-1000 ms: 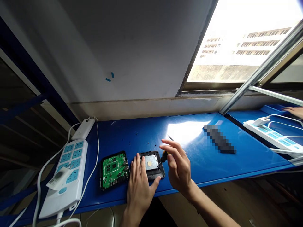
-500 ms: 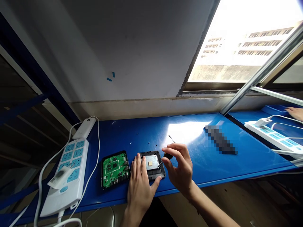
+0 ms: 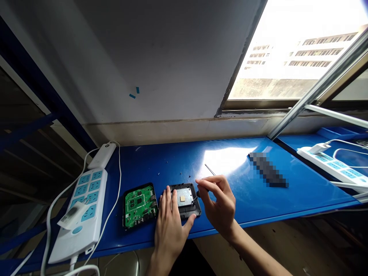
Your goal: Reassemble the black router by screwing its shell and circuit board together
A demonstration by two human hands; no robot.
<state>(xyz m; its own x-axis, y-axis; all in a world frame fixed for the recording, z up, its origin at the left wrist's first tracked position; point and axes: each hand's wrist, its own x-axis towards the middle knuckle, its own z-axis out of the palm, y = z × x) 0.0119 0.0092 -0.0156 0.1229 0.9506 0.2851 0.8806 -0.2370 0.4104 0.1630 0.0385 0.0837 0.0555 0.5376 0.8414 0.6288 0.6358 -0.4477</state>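
Note:
A black plastic cover (image 3: 196,209) with a silver metal plate (image 3: 186,196) inside lies flat on the blue table, a small beige pad (image 3: 182,198) at the plate's middle. My left hand (image 3: 169,222) rests over the cover's left side, fingers stretched out and thumb along its front edge. My right hand (image 3: 220,203) pinches a small screwdriver (image 3: 194,199); its shaft slants down to the plate's right edge, and my fingers hide most of the dark handle. Left of my left hand sits a green circuit board (image 3: 140,205) in a black case.
Tiny dark screws (image 3: 189,176) and a thin metal rod (image 3: 209,169) lie behind the cover. A white power strip (image 3: 94,214) with cables stands at the left. A pixelated dark object (image 3: 267,168) lies at the right. Another power strip (image 3: 330,163) is on the neighbouring table.
My right fingers have turned and closed further round the screwdriver's handle, covering it more. My left hand and the cover stay put. Another person's hand at the far right has left view.

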